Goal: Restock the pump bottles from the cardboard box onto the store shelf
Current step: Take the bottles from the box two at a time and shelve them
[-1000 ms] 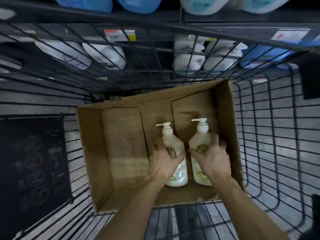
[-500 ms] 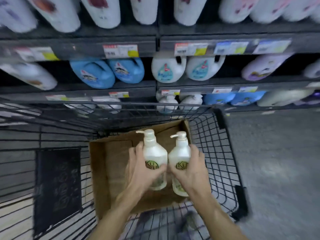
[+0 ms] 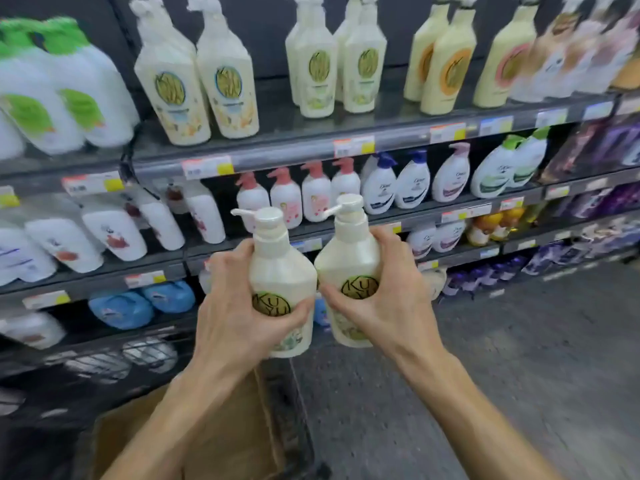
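I hold two cream pump bottles upright, side by side, in front of the shelves. My left hand [image 3: 235,313] is shut on the left pump bottle [image 3: 277,268], and my right hand [image 3: 388,299] is shut on the right pump bottle [image 3: 349,258]. Both carry a round green label, partly covered by my fingers. The cardboard box [image 3: 239,441] lies below my forearms in the wire cart, its inside mostly hidden. Matching cream bottles [image 3: 318,64] stand on the top shelf [image 3: 277,150], with a gap beside them toward the middle.
Lower shelves hold white pump bottles with pink and blue caps [image 3: 381,185], refill pouches [image 3: 114,233] and blue jugs [image 3: 121,308]. The black wire cart [image 3: 294,410] stands at the lower left. Grey floor [image 3: 519,375] stretches to the right.
Both hands gripped the two bottles in the box, then lifted them out and up to shelf height. My view swung from the cart up to the shelves.
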The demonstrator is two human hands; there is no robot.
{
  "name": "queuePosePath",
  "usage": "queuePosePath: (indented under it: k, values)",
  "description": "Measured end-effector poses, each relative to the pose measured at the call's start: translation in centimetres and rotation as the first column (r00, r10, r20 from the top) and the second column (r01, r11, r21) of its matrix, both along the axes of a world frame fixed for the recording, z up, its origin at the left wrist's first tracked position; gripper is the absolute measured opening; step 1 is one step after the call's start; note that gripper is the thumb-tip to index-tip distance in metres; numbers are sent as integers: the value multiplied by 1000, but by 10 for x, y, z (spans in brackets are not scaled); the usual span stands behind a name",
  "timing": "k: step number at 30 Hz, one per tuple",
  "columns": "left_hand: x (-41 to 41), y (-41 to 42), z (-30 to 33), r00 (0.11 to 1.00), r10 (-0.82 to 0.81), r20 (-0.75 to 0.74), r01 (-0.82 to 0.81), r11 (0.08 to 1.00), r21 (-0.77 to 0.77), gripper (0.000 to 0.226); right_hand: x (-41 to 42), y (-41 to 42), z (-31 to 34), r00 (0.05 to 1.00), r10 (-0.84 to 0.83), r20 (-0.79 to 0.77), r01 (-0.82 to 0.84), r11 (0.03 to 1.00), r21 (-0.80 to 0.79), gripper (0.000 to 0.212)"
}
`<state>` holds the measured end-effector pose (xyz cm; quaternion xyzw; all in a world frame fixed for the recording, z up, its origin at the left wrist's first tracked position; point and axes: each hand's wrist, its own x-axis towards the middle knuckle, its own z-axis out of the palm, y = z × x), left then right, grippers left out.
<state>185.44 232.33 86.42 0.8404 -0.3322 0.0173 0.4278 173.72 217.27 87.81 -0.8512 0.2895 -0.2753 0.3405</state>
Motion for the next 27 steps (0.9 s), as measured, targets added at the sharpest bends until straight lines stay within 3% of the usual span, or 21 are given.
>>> queuePosePath:
  k: [7,14,21,27]
  values:
    - [-91,-117,111,981,36,190,-12,992,-126,96,-101,-107,102,978,2,208,33,985,-168,80]
    - [-127,-178,149,962,29,271,8,991,-134,98,-133,-172,123,954,-10,301,58,987,-151,82]
    - [-91,-215,139,965,104,241,-70,987,-144,99,-100,-218,106,954,48,298,-13,993,-116,76]
    - [-9,-240,128,975,180,131,-153,969,-194,98,-2,-260,95,951,132,280,-111,990,-88,73]
